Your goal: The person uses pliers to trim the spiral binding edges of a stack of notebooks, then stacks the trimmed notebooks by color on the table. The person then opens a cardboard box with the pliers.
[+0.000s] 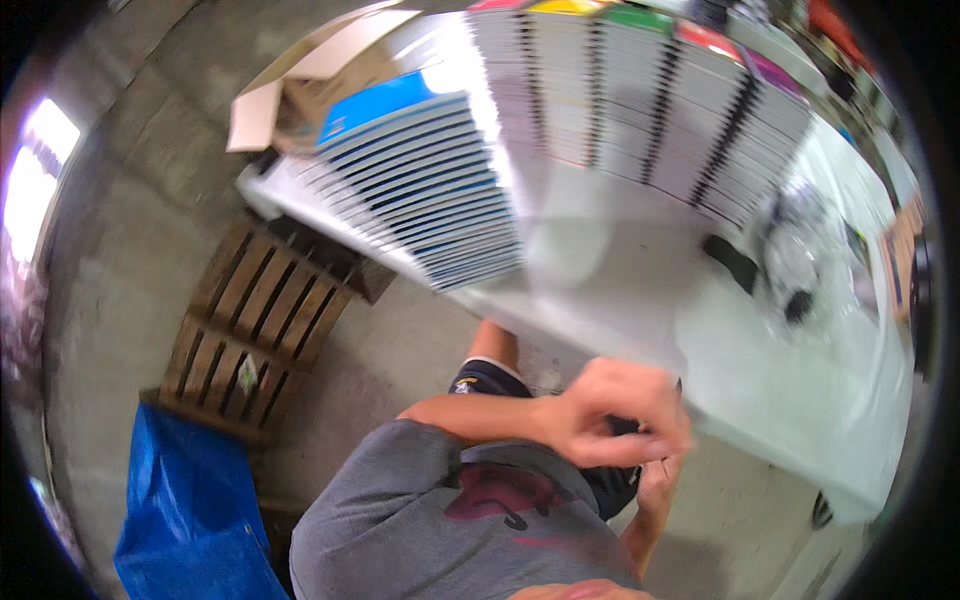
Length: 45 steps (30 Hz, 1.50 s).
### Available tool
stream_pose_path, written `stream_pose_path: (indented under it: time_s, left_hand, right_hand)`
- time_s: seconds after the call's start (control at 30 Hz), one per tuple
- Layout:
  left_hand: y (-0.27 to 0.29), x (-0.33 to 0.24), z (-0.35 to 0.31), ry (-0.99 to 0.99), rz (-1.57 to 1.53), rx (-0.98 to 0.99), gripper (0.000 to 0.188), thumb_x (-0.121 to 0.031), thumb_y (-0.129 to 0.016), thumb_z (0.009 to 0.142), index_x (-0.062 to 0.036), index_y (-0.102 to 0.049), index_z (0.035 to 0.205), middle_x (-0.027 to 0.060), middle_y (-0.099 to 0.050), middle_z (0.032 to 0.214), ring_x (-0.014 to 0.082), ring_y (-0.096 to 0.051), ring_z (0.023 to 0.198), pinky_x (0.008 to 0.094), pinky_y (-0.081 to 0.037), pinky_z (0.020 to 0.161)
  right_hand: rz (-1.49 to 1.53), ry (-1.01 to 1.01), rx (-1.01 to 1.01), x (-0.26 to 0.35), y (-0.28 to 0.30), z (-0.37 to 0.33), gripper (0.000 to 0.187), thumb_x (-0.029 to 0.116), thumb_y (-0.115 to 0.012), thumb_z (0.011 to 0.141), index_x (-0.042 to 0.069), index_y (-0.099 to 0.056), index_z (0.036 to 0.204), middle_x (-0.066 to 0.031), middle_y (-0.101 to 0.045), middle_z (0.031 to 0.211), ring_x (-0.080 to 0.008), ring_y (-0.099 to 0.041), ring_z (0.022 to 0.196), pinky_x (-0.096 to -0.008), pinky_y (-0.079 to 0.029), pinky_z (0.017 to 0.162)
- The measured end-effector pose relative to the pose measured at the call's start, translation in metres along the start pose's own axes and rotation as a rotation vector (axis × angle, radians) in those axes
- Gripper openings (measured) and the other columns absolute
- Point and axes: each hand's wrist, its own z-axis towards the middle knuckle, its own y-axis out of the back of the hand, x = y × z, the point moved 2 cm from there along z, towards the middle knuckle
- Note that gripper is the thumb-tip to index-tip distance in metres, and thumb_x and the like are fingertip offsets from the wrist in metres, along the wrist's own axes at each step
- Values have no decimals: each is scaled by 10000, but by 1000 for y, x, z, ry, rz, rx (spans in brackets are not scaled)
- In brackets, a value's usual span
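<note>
In front of my body, near the table's front edge, my left hand (620,410) is raised with its fingers curled in toward the thumb. Motion blurs it, and whatever it may grip is hidden. Just below and partly behind it is my right hand (657,482), close to the left one; its fingers are mostly covered. A small dark tip shows beside the left knuckles, too small to name. Beyond my hands, on the white-covered table (610,270), stands a tall stack of blue-covered books (420,185). Several stacks of spiral-bound books (630,100) with coloured covers stand farther back.
An open cardboard box (335,75) is behind the blue stack. Clear plastic wrapping (795,255) and a dark flat object (730,262) lie on the table's right side. A wooden pallet (240,330) and a blue tarp (190,500) are on the floor at left.
</note>
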Motion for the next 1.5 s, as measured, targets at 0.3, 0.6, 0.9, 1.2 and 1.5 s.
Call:
stream_pose_path:
  time_s: [0.3, 0.6, 0.9, 1.2, 1.5]
  left_hand:
    - [168, -87, -141, 303, 1014, -1029, 758, -148, -782, 686, -71, -380, 1323, 95, -421, 1207, 199, -519, 1014, 312, -430, 850]
    - [212, -70, -119, 93, 677, -1012, 199, -24, -617, 860, 63, -572, 1033, 70, -631, 890, 104, -584, 823, 242, -499, 716]
    - [215, -71, -125, 94, 579, -1080, 257, -90, -635, 863, 71, -589, 1057, 103, -658, 884, 128, -610, 759, 255, -498, 697]
    - [214, -78, -127, 164, 568, -1084, 254, -99, -668, 838, 59, -620, 1030, 100, -671, 881, 130, -618, 766, 261, -501, 676]
    - [213, -77, -130, 165, 561, -1075, 248, -89, -667, 837, 58, -619, 1031, 102, -666, 921, 148, -637, 820, 262, -510, 729]
  right_hand:
    - [-284, 102, 283, 34, -113, 37, 457, 14, -550, 804, 34, -448, 1249, -129, -521, 1102, -243, -511, 1051, -339, -366, 945]
    - [-836, 658, 343, 65, -202, 60, 564, 57, -629, 675, 151, -521, 1220, -100, -503, 1090, -295, -487, 1024, -407, -324, 871]
    - [-1082, 796, 128, 74, -247, 71, 591, 152, -713, 644, 191, -540, 1208, -68, -485, 1090, -276, -466, 1049, -440, -300, 924]
    - [-1151, 774, 73, 66, -265, 81, 587, 197, -735, 633, 212, -543, 1187, -54, -479, 1043, -265, -485, 971, -455, -340, 852]
    - [-1270, 825, 47, 74, -270, 75, 544, 197, -753, 597, 219, -571, 1109, -17, -503, 920, -228, -525, 841, -379, -385, 743]
